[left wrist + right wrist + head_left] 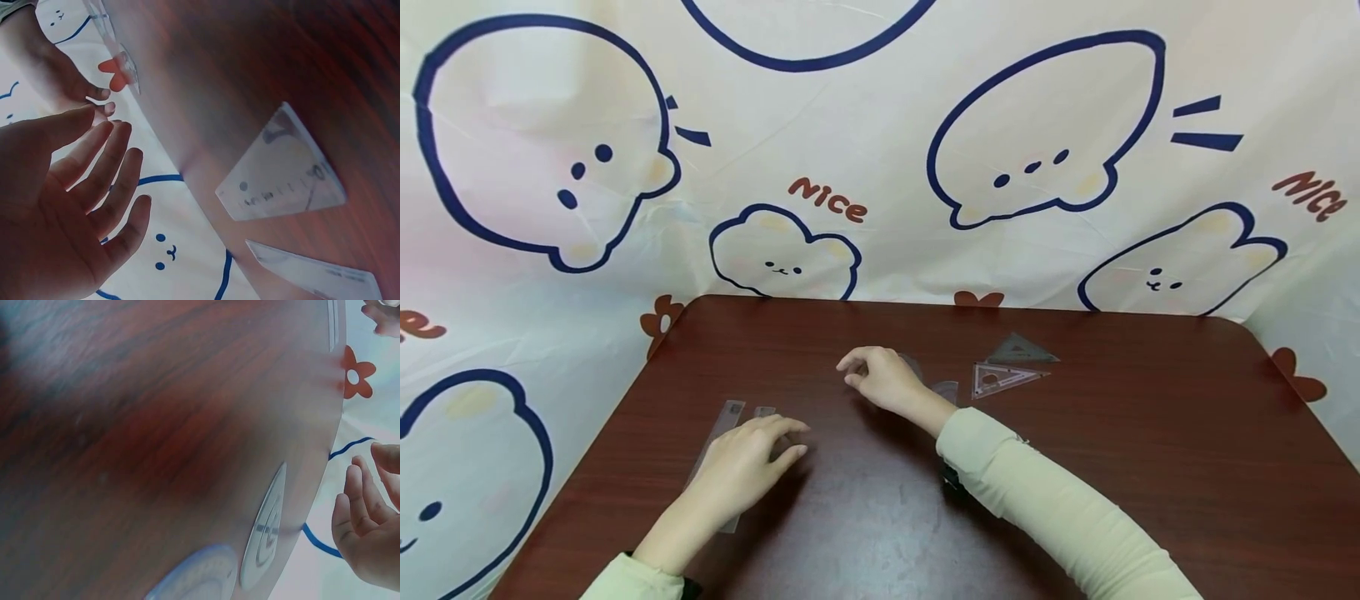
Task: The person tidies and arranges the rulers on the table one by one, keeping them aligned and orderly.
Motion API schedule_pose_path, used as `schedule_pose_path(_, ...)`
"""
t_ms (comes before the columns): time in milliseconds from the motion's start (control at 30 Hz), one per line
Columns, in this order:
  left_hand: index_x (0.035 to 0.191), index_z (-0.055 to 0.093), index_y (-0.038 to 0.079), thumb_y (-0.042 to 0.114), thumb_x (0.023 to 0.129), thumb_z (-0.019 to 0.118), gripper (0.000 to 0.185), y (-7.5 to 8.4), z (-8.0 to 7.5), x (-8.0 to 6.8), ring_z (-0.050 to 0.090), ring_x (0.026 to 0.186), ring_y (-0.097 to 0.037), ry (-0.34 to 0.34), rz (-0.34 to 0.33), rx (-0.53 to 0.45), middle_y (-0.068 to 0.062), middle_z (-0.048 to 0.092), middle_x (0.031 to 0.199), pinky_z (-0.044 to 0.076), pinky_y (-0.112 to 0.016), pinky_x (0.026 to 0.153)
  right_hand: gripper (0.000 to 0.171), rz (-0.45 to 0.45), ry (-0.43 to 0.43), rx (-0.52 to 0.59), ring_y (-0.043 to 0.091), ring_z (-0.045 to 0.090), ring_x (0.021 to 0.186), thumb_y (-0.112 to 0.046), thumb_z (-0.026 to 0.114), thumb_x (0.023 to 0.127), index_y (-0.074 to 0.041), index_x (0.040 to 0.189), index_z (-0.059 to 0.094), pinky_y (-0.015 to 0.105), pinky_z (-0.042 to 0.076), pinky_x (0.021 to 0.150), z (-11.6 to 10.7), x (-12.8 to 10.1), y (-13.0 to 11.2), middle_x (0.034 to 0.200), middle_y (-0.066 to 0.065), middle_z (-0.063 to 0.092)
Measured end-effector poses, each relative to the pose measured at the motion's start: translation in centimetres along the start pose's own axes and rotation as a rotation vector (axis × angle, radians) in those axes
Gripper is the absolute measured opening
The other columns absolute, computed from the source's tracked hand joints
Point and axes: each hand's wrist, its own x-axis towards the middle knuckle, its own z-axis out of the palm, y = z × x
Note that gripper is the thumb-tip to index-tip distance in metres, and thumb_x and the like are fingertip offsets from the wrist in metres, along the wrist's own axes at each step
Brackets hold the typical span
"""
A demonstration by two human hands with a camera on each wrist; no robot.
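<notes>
My left hand (741, 458) hovers over two clear rulers, its fingers relaxed and holding nothing. One ruler (730, 412) shows along the hand's left side; the other ruler (765, 411) is mostly hidden beneath it. In the left wrist view, the near ends of a wide ruler (281, 175) and a narrower ruler (319, 275) lie on the wood. Farther to the right, my right hand (883, 379) is held above the table with loosely bent, bare fingers. Its wrist partly covers two clear protractors, one protractor (913, 365) behind it and another protractor (949, 389) beside it.
Two transparent set squares, a greyish one (1018, 350) and a purplish one (1000, 381), lie right of the protractors. All rest on a dark red-brown wooden table (1150, 417) with rounded far corners. A white cartoon-print cloth (895, 150) hangs around its back and sides.
</notes>
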Motion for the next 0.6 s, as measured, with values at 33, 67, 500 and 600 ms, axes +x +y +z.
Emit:
schedule_pose_path(33,0.111,0.073,0.021,0.025,0.09,0.075,0.022,0.1,0.0,0.1,0.063,0.084,-0.012,-0.007,0.002,-0.002,0.008,0.069,0.102,0.05,-0.037,0.067,0.019,0.006,0.001,0.004,0.012,0.06,0.081,-0.011,0.063,0.098,-0.009,0.115,0.071,0.03,0.05,0.073,-0.2,0.0,0.1,0.101,-0.001,0.068)
schedule_pose_path(67,0.111,0.073,0.021,0.025,0.09,0.075,0.022,0.1,0.1,0.2,0.064,0.086,-0.012,-0.012,0.003,-0.002,0.008,0.069,0.102,0.05,-0.037,0.068,0.019,0.013,0.001,0.009,0.012,0.06,0.076,-0.011,0.063,0.098,-0.009,0.115,0.071,0.03,0.05,0.071,-0.3,-0.1,0.3,0.101,-0.001,0.068)
schedule_pose_path(500,0.11,0.073,0.021,0.024,0.089,0.076,0.022,1.0,0.6,1.4,0.063,0.083,-0.011,-0.028,-0.007,-0.002,0.01,0.068,0.096,0.049,-0.036,0.065,0.019,0.033,0.034,-0.021,0.014,0.058,0.075,-0.01,0.064,0.098,-0.009,0.115,0.071,0.031,0.048,0.069,-2.0,-0.5,2.0,0.101,0.001,0.069)
schedule_pose_path(600,0.11,0.073,0.02,0.024,0.089,0.076,0.022,1.3,0.8,1.9,0.062,0.082,-0.01,-0.038,0.0,0.0,0.008,0.068,0.097,0.049,-0.035,0.065,0.018,0.04,0.046,-0.037,0.014,0.059,0.073,-0.01,0.064,0.097,-0.008,0.114,0.072,0.03,0.048,0.068,-2.5,-0.4,2.6,0.1,0.001,0.069)
